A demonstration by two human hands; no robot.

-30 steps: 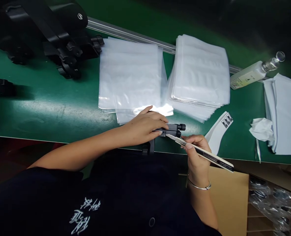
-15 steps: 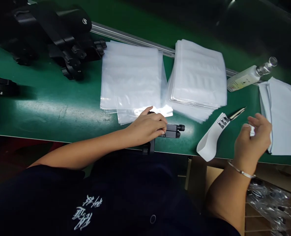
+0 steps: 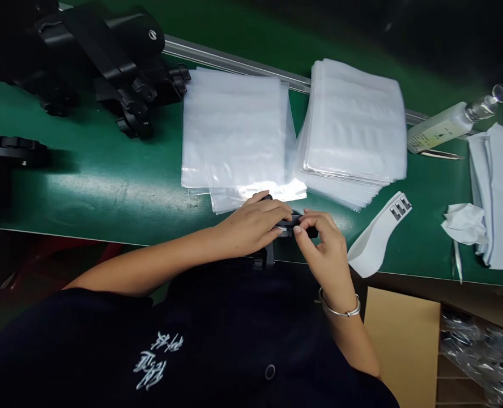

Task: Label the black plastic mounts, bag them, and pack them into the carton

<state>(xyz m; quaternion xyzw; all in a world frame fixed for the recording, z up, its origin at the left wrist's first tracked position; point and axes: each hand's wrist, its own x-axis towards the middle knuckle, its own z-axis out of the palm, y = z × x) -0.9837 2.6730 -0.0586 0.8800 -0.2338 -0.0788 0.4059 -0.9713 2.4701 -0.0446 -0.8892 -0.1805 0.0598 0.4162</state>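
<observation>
A small black plastic part (image 3: 286, 225) lies at the near edge of the green table (image 3: 107, 187). My left hand (image 3: 251, 222) is closed over its left end, fingers wrapped on it. My right hand (image 3: 322, 243) pinches its right end with thumb and fingertips. Most of the part is hidden under both hands. A black bracket (image 3: 265, 258) hangs off the table edge just below them. Tweezers (image 3: 442, 154) lie on the table beside a bottle at the far right.
Two stacks of clear plastic bags (image 3: 238, 133) (image 3: 356, 130) lie just beyond my hands. A white label backing strip (image 3: 379, 235) curls to the right. A clear bottle (image 3: 453, 122), white cloths (image 3: 495, 192), black assemblies (image 3: 107, 62) at the far left, and a cardboard box (image 3: 404, 340) below the table.
My right hand carried the tweezers out to the right, left them beside the bottle, then came back and pinched the black part. My left hand stayed on the part.
</observation>
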